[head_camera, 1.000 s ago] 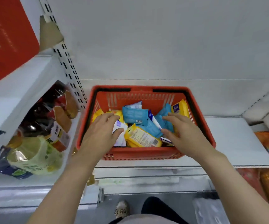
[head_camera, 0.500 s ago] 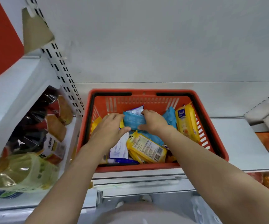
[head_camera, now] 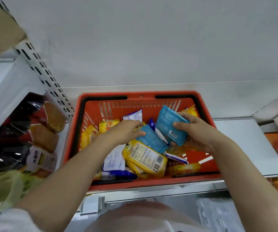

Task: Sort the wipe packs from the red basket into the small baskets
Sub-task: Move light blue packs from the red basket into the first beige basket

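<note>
I see right hand [head_camera: 196, 131] grasping a raised blue pack [head_camera: 170, 126], left hand [head_camera: 124, 131] grasping another pack [head_camera: 151, 139], over the red basket [head_camera: 134, 94].

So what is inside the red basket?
The red basket holds yellow packs, blue packs and white packs. Both hands and upper packs cover whatever lies deeper.

We see a red basket [head_camera: 208, 121] with black rim trim, holding blue packs [head_camera: 170, 126], yellow packs [head_camera: 145, 156] with printed labels and white-and-dark-blue packs [head_camera: 114, 160]; the shelf [head_camera: 245, 139] is white.
</note>
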A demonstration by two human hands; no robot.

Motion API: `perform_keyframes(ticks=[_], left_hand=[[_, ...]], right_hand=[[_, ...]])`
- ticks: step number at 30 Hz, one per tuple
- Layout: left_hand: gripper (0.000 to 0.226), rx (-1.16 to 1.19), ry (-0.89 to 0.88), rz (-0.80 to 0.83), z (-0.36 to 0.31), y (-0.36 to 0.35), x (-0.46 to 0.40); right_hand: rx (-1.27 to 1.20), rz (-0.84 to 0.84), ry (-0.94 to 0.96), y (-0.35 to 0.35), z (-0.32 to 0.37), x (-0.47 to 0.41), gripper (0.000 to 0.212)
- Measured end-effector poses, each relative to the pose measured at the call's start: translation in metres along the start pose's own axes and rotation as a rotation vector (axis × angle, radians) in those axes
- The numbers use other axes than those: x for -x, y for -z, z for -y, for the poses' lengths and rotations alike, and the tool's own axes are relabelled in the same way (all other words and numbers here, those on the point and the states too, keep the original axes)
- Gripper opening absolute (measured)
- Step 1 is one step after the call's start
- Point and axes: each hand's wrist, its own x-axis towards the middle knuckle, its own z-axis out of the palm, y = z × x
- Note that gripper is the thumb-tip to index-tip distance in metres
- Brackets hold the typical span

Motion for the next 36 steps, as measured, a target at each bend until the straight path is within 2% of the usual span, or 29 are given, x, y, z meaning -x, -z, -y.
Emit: perform_keyframes(ticks=[4,9,12,15,18,19,22,24,28,29,30,32,34,36], left_hand=[[0.065,0.024,0.050,0.107,-0.005,-0.023,-0.027],[0.085,0.007,0.048,-0.021,-0.007,-0.031,-0.041],[0.080,0.034,0.056,0.029,-0.008,-0.035,-0.041],[0.063,0.182,0.094,0.010,-0.004,-0.032,-0.035],[0.034,0.320,0.103,-0.115,0.002,-0.016,-0.023],[0.029,0.404,0.117,-0.166,0.004,-0.009,-0.018],[0.024,0.734,0.140,-0.278,0.007,0.013,0.002],[0.022,0.823,0.141,-0.375,0.007,0.024,0.017],[0.021,1.021,0.186,-0.531,0.002,0.034,0.046],[0.023,1.055,0.191,-0.543,0.000,0.034,0.053],[0.025,1.078,0.196,-0.555,-0.002,0.033,0.060],[0.028,1.114,0.198,-0.591,-0.005,0.031,0.073],[0.026,1.139,0.190,-0.639,-0.008,0.030,0.084],[0.024,1.148,0.185,-0.695,-0.012,0.029,0.093]], right_hand=[[0.011,-0.065,0.127,-0.002,-0.003,0.014,0.031],[-0.005,-0.019,0.163,-0.001,-0.007,0.026,0.027],[0.027,-0.004,0.177,-0.003,-0.008,0.026,0.029],[0.013,-0.008,0.156,-0.005,-0.005,0.026,0.017],[-0.056,0.014,0.103,-0.008,-0.002,0.026,0.042],[-0.068,0.026,0.094,-0.010,-0.002,0.024,0.044],[-0.159,0.031,0.076,-0.022,-0.002,0.020,0.039],[-0.246,-0.009,0.076,-0.032,-0.003,0.015,0.037],[-0.318,-0.036,0.066,-0.052,-0.008,0.015,0.058],[-0.296,-0.022,0.065,-0.056,-0.010,0.015,0.059],[-0.264,-0.017,0.074,-0.062,-0.012,0.018,0.051],[-0.217,-0.036,0.102,-0.071,-0.016,0.022,0.024],[-0.243,-0.061,0.085,-0.079,-0.020,0.028,0.039],[-0.261,-0.044,0.054,-0.085,-0.022,0.035,0.038]])
